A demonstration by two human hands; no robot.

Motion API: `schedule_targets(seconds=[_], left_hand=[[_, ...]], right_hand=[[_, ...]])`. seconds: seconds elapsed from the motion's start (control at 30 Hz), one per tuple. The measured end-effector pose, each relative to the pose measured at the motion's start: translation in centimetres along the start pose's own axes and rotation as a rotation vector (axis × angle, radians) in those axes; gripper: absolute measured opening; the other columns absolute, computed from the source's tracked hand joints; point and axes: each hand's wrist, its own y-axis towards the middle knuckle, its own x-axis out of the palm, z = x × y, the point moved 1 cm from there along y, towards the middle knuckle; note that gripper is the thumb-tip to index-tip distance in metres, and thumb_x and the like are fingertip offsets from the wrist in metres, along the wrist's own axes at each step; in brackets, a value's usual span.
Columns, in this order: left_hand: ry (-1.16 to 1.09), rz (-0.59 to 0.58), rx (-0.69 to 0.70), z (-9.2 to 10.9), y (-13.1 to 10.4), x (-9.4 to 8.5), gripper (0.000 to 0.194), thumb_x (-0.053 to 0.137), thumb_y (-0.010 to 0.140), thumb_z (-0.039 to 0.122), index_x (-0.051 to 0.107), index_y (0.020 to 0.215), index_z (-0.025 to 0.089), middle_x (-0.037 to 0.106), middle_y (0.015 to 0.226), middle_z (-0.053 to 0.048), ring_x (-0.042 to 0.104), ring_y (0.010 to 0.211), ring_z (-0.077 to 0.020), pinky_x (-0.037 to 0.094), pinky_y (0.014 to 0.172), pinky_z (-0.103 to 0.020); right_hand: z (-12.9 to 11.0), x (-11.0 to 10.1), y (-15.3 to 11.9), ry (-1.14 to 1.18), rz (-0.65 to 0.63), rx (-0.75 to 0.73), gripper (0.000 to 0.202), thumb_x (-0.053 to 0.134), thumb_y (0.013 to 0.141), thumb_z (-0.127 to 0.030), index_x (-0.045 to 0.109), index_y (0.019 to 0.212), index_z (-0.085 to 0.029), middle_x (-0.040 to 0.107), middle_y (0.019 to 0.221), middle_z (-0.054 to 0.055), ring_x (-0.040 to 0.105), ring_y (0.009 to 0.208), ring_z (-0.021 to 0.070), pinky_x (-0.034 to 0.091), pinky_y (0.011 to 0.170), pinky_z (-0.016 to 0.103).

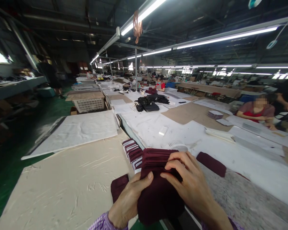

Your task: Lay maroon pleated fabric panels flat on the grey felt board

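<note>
A stack of dark maroon fabric pieces [158,199] is held up close in front of me, its layered folds showing along the top. My left hand [128,199] grips it from the left side, thumb on the front face, the other fingers hidden behind. My right hand [190,179] is at the stack's upper right, thumb and fingers bent in a pinch at the layers; exactly how many layers it has cannot be seen. Another maroon piece [118,187] lies beside my left hand. Behind the stack sits a row of maroon and white pieces [132,151].
A cream-covered surface [69,179] lies to the left, a white table [148,127] ahead. On it are a black fabric pile [151,103] and a flat maroon piece [211,163]. A white crate [90,104] stands farther left. A person in red [254,111] sits at right.
</note>
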Motion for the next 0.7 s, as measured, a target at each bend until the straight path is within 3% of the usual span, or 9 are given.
schedule_targets(seconds=[0.2,0.4,0.5,0.7], left_hand=[[-0.007,0.030,-0.009,-0.1,-0.1,0.0,0.020,0.067,0.078,0.027,0.067,0.091,0.012,0.075,0.084,-0.010,0.069,0.082,-0.0238,0.052,0.079,-0.035],[-0.044,0.008,0.006,0.5,-0.3,0.2,0.021,0.065,0.080,0.025,0.066,0.097,0.012,0.075,0.089,-0.011,0.069,0.087,-0.0242,0.053,0.082,-0.035],[-0.063,0.003,0.031,0.8,-0.3,0.3,0.024,0.062,0.082,0.026,0.066,0.101,0.012,0.075,0.089,-0.011,0.070,0.082,-0.0239,0.054,0.080,-0.036],[-0.086,-0.023,0.035,0.6,-0.2,0.3,0.025,0.062,0.082,0.025,0.064,0.103,0.011,0.074,0.096,-0.012,0.070,0.085,-0.0238,0.053,0.084,-0.036]], right_hand=[[-0.1,0.0,-0.3,-0.045,0.055,-0.023,0.012,0.058,0.087,-0.024,0.059,0.076,-0.019,0.061,0.083,0.004,0.052,0.077,0.0188,0.041,0.070,0.034],[0.3,-0.3,-1.0,-0.104,0.104,-0.030,0.011,0.064,0.083,-0.026,0.062,0.076,-0.018,0.063,0.092,0.008,0.054,0.085,0.0229,0.040,0.073,0.038],[0.1,-0.7,-1.7,-0.184,0.177,-0.054,0.005,0.068,0.080,-0.020,0.063,0.078,-0.018,0.062,0.104,0.010,0.054,0.096,0.0266,0.039,0.078,0.042],[0.7,-1.0,-3.0,-0.079,0.254,-0.065,0.012,0.069,0.077,-0.009,0.059,0.079,-0.017,0.063,0.091,0.008,0.057,0.084,0.0200,0.046,0.074,0.037]])
